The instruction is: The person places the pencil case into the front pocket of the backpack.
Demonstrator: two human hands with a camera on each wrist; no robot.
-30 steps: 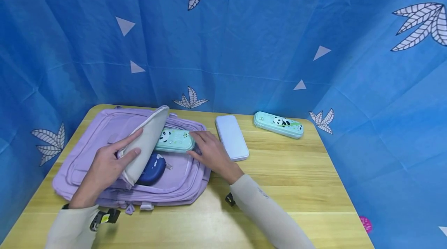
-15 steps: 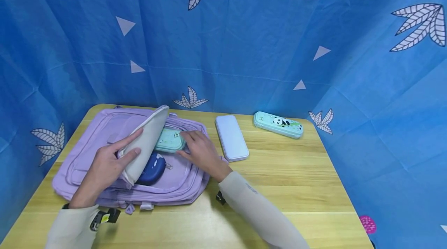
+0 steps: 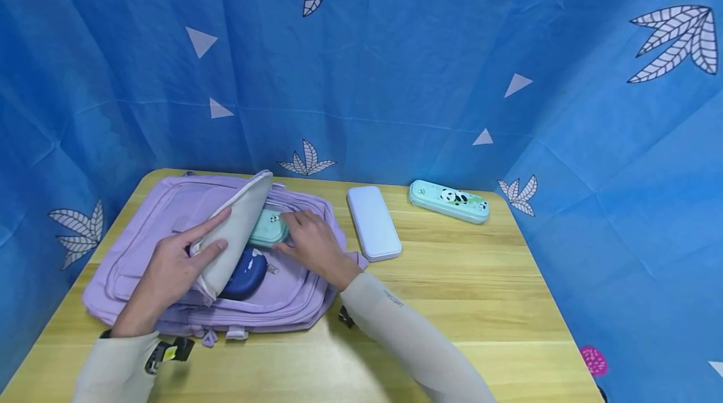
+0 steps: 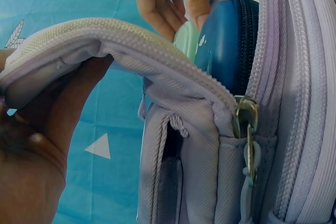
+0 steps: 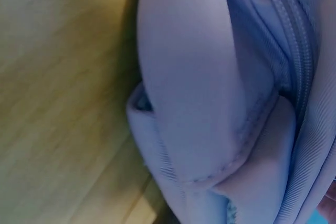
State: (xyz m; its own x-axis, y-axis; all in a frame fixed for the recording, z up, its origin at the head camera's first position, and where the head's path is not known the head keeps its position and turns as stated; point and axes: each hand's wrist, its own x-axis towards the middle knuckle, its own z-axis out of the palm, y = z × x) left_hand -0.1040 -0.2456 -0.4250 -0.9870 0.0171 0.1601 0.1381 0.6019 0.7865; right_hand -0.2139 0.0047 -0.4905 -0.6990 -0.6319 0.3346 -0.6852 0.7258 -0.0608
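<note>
A lilac backpack [image 3: 135, 240] lies flat on the wooden table, its front pocket unzipped. My left hand [image 3: 169, 265] grips the pocket's raised flap [image 3: 240, 221], thumb on the pale lining. Between thumb and fingers, my right hand [image 3: 316, 245] holds the right end of a mint-green pencil case [image 3: 268, 228]; its left part is hidden behind the flap. Beside it in the pocket sits a navy blue case [image 3: 245, 274], partly covered by the flap. The left wrist view shows the navy case [image 4: 223, 45] close against the mint one [image 4: 185, 40]. Mostly backpack fabric [image 5: 194, 77] fills the right wrist view.
Right of the backpack lies a white rectangular case [image 3: 374, 222]. Farther right, near the table's back edge, is another mint pencil case [image 3: 449, 201] with panda pictures. A blue patterned curtain [image 3: 361, 64] hangs behind and around the table [image 3: 452, 302].
My right hand has moved left, sliding the mint pencil case deeper under the flap; the panda on it is now hidden. My left hand keeps holding the flap in place.
</note>
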